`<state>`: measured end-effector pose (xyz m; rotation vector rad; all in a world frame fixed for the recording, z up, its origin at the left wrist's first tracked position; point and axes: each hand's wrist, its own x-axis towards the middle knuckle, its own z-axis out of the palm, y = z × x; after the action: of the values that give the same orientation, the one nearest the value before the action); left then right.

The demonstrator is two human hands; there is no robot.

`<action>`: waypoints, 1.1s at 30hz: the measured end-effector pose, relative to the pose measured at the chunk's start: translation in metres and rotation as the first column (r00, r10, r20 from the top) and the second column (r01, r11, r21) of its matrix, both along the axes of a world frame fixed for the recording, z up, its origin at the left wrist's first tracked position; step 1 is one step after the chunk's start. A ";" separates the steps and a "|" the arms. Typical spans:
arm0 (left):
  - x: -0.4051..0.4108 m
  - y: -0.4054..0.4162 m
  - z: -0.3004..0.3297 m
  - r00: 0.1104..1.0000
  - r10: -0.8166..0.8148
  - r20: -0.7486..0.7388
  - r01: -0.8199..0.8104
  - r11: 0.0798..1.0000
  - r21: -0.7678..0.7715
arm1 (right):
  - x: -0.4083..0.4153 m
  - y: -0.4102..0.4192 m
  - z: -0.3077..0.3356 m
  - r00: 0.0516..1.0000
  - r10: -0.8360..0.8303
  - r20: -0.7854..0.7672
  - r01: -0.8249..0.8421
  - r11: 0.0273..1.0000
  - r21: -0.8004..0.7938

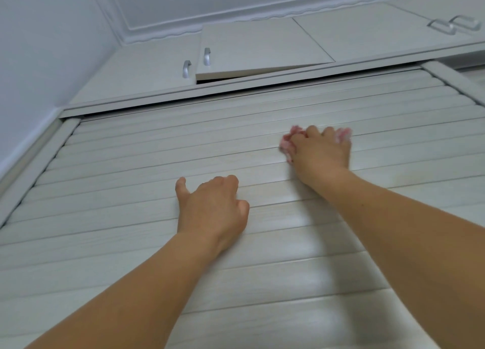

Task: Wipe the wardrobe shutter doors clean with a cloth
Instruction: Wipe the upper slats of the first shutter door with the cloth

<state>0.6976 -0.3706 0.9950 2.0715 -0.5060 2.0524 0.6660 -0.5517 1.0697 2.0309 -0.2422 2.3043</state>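
The right hand (321, 152) presses a pink cloth (287, 144) against the shutter door (131, 170), high up near its top edge; its grip is closed round the cloth, the fingers curled over it so that only pink tufts show at either side of the knuckles. The left hand (212, 207) rests lower and to the left on the slats, holding nothing; its fingers bend at the knuckles against the surface, the thumb out to the side, and it seems to steady the door or the person; whether the fingertips hook a slat edge cannot be told.

As for progress, the wiping appears to be under way at the upper slats; no dust line or wet streak marks off a cleaned part from an uncleaned one, so how much is done cannot be read here. The slats to the left, the long run of slats below the arms and the frame at the sides all look alike; I would judge most of the door still to be covered. Above, a small cupboard door (262, 49) hangs slightly ajar; it is no part of the slatted panel.
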 end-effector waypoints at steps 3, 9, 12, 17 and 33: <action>0.001 -0.001 0.001 1.000 0.006 0.007 -0.006 1.000 -0.004 | 0.016 0.044 0.004 0.999 0.041 -0.035 -0.046 0.989 -0.142; 0.001 -0.002 0.002 0.999 0.033 0.005 -0.033 0.999 -0.019 | 0.021 0.063 0.002 0.983 -0.028 -0.179 -0.023 0.961 -0.275; 0.000 -0.002 0.002 0.999 0.043 0.005 -0.043 0.999 -0.021 | 0.015 0.032 0.006 0.984 -0.058 -0.168 0.017 0.971 -0.239; -0.001 -0.003 0.000 0.999 0.037 0.009 -0.037 0.999 -0.024 | -0.004 -0.057 0.017 0.990 -0.078 -0.114 0.082 0.996 0.032; 0.005 -0.022 0.000 0.990 0.135 0.027 -0.134 0.990 -0.048 | 0.025 0.056 0.023 0.957 -0.082 -0.280 -0.001 0.958 -0.286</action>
<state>0.7023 -0.3927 0.9952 2.1046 -0.3286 2.1503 0.6909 -0.4959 1.0932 2.1482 0.0598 1.8554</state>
